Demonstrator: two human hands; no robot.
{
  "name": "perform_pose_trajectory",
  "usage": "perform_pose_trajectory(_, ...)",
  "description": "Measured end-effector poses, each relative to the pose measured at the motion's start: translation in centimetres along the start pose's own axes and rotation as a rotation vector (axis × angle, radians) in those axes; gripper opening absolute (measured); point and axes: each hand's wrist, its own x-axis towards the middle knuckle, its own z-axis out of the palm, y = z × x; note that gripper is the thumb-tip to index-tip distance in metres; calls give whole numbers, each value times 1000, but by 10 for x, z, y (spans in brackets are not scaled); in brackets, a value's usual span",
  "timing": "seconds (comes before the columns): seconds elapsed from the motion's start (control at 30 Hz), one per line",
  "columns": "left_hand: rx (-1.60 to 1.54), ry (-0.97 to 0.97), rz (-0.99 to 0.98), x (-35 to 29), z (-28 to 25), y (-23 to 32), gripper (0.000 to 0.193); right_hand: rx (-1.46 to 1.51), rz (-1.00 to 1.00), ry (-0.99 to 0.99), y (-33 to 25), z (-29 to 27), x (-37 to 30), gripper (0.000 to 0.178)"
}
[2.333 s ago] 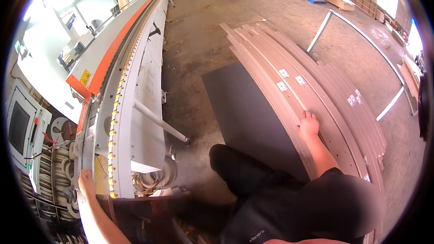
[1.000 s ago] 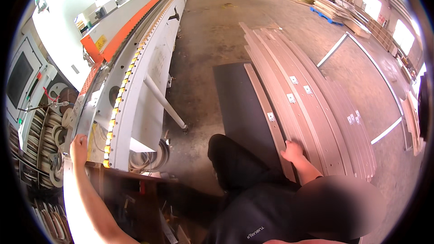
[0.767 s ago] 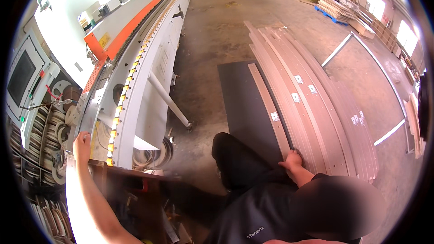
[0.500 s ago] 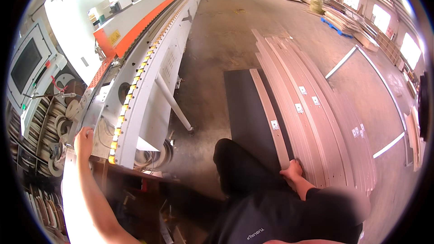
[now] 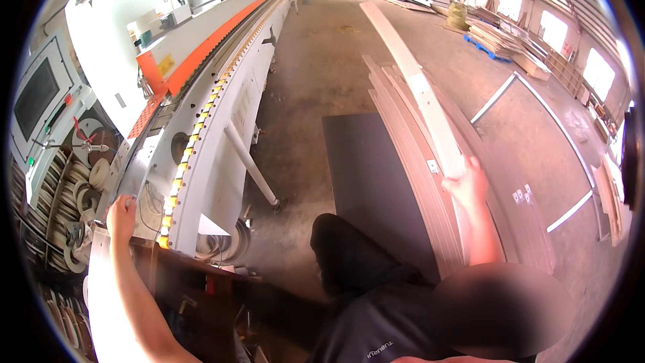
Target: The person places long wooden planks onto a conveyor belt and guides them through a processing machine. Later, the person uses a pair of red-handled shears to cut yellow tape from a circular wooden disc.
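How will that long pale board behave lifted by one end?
The long board, held near one end by the right hand, is thin and narrow, so it probably sags and whips. Its far end overhangs the stack of boards, so it may swing sideways.

A dark rectangular floor mat (image 5: 373,181) lay at centre frame on the concrete. Reels of pale edging tape (image 5: 91,175) hung at left, stacked timber (image 5: 500,37) upper right.

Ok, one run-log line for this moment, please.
left hand: resting on machine edge | right hand: gripping long pale panel, lifted off floor stack
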Motion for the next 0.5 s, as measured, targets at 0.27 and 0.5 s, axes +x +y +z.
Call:
perform_pose_trajectory(0.27, -48, -51, -19, 1, -8, 21, 26, -217, -187, 234, -25, -83, 102, 70)
perform_pose_trajectory(0.5, -72, -32, -19, -2, -12, 17, 25, -526, -498, 666, -74, -191, 150, 72)
